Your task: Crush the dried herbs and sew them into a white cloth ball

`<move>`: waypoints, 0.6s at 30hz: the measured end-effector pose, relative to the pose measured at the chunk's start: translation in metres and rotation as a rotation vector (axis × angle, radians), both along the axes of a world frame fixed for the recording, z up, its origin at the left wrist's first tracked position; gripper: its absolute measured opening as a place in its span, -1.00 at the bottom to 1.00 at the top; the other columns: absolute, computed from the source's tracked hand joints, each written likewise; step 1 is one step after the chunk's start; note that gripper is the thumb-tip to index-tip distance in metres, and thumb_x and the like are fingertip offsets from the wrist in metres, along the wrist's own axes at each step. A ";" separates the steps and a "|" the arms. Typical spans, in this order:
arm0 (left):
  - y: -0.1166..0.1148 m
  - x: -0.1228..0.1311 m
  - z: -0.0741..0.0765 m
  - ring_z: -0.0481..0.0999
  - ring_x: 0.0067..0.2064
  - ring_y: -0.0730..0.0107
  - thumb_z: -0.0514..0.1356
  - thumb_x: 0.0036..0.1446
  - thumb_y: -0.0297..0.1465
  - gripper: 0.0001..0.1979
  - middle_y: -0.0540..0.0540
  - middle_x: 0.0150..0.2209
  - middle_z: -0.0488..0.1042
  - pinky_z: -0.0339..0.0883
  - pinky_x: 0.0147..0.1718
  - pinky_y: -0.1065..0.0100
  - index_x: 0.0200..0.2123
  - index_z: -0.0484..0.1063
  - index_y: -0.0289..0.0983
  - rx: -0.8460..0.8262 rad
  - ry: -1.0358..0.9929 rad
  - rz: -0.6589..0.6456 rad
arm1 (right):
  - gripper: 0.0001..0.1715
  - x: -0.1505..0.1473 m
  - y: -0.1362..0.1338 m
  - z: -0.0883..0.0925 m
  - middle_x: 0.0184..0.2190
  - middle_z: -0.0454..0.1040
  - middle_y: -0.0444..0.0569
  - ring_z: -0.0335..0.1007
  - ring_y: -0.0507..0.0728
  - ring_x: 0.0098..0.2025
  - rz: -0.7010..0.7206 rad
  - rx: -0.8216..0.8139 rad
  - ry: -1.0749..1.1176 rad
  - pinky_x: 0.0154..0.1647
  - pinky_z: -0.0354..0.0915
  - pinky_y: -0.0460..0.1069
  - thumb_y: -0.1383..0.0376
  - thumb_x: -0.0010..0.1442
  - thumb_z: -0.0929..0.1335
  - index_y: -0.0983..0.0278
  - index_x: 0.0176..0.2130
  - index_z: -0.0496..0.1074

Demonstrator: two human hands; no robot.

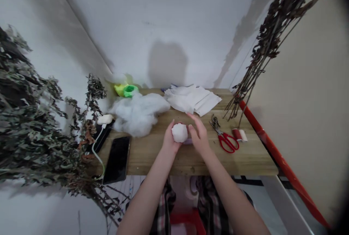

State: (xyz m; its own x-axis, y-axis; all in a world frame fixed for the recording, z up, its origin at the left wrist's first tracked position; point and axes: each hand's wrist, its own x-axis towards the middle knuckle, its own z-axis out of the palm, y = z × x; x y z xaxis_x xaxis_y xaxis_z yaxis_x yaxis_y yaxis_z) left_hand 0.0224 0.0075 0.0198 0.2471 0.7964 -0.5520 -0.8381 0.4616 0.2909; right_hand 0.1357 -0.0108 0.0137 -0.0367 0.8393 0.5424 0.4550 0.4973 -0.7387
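A round white ball with a slightly lumpy surface (180,133) rests in my left hand (169,139), whose fingers curl around its left side and underneath. Just to the right of it is my right hand (200,136), fingers apart and stretched forward, its thumb close to the ball. Whether that thumb touches the ball I cannot tell. Below the ball, between the hands, a small pale purple thing (188,141) shows in part. White fluffy stuffing (139,113) lies to the left of my hands, and white cloth or paper sheets (192,98) lie beyond them.
On the wooden table (158,160), red-handled scissors (227,141) and red and white thread spools (240,135) lie at right. A phone (117,158), white charger (105,119) and green-yellow bag (128,90) are at left. Dried plants (35,118) flank the table; a wall stands behind.
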 end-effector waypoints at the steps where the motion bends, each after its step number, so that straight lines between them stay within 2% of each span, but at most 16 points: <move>1: 0.000 0.001 0.001 0.51 -0.49 0.45 0.11 0.19 -0.29 -0.75 -0.04 -0.53 0.50 0.40 -0.46 0.44 -0.43 0.41 -0.34 0.002 0.012 0.000 | -0.52 0.000 0.000 -0.001 0.18 0.31 0.06 0.16 0.15 0.24 0.028 -0.006 -0.011 0.28 0.04 0.19 0.30 0.29 0.14 0.23 0.17 0.22; 4: 0.001 0.004 0.000 0.53 -0.43 0.46 0.09 0.21 -0.28 -0.76 -0.05 -0.44 0.54 0.43 -0.34 0.44 -0.32 0.44 -0.33 0.074 0.036 0.003 | -0.51 -0.006 0.001 -0.004 0.21 0.28 0.02 0.09 0.16 0.29 0.089 -0.008 -0.130 0.33 -0.08 0.22 0.30 0.27 0.17 0.22 0.18 0.24; 8: 0.001 0.007 -0.007 0.54 -0.34 0.41 0.06 0.22 -0.29 -0.74 -0.07 -0.38 0.54 0.41 -0.12 0.34 -0.25 0.45 -0.34 0.096 0.028 -0.007 | -0.53 -0.016 0.001 -0.010 0.15 0.37 0.01 0.08 0.18 0.30 0.031 0.017 -0.232 0.34 -0.15 0.26 0.27 0.27 0.19 0.24 0.15 0.29; 14: 0.003 0.005 -0.014 0.52 -0.35 0.45 -0.02 0.25 -0.36 -0.72 -0.08 -0.39 0.54 0.40 -0.12 0.36 -0.28 0.46 -0.35 0.077 -0.003 0.013 | -0.58 -0.025 0.001 -0.015 0.01 0.48 0.04 0.19 0.17 0.24 -0.017 0.094 -0.201 0.34 -0.13 0.23 0.21 0.26 0.22 0.27 0.07 0.36; 18: 0.001 0.002 -0.009 0.55 -0.24 0.34 0.04 0.22 -0.20 -0.66 -0.12 -0.35 0.56 0.40 -0.07 0.30 -0.25 0.46 -0.35 0.110 0.006 0.021 | -0.53 -0.028 0.003 -0.017 0.16 0.35 0.05 0.03 0.18 0.32 -0.022 0.038 -0.179 0.33 -0.07 0.23 0.21 0.28 0.19 0.27 0.13 0.30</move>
State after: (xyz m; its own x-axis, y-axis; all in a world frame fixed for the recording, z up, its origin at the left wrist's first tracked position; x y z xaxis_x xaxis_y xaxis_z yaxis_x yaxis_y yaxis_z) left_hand 0.0246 0.0088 0.0111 0.2266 0.8574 -0.4620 -0.8456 0.4086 0.3435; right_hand 0.1075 -0.0079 -0.0034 -0.1169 0.8201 0.5602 0.5888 0.5115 -0.6259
